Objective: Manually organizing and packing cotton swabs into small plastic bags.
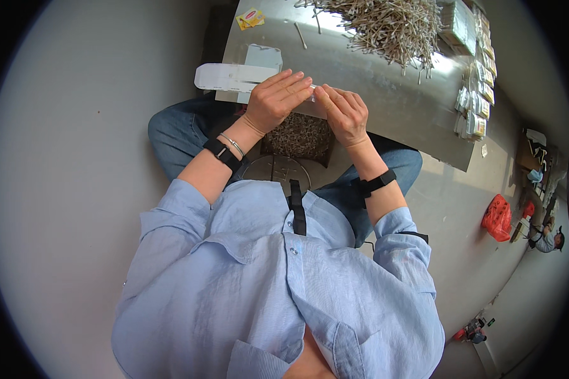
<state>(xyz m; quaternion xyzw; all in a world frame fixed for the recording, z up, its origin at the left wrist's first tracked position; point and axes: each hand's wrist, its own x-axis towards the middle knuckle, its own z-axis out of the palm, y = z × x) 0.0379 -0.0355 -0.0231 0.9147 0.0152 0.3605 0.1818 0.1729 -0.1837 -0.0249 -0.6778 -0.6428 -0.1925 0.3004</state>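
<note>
My left hand (pixel 277 100) is at the table's near edge, fingers pressed together and pointing right. My right hand (pixel 344 115) is closed beside it, its thumb and fingertips meeting the left fingertips. A small clear and white piece (pixel 312 95) shows between the fingertips; its kind and most of it are hidden. A long flat white strip (pixel 224 77) with a rounded end reaches left from under my left hand. It lies across a pale flat sheet (pixel 263 57) on the metal table (pixel 341 69).
A large heap of cotton swabs (pixel 392 28) covers the table's far side. Filled packs (pixel 477 104) line its right edge, near a clear box (pixel 458 28). A yellow packet (pixel 250 19) lies far left. Below the table sits a container of swabs (pixel 297 136). A red bag (pixel 497 218) rests on the floor.
</note>
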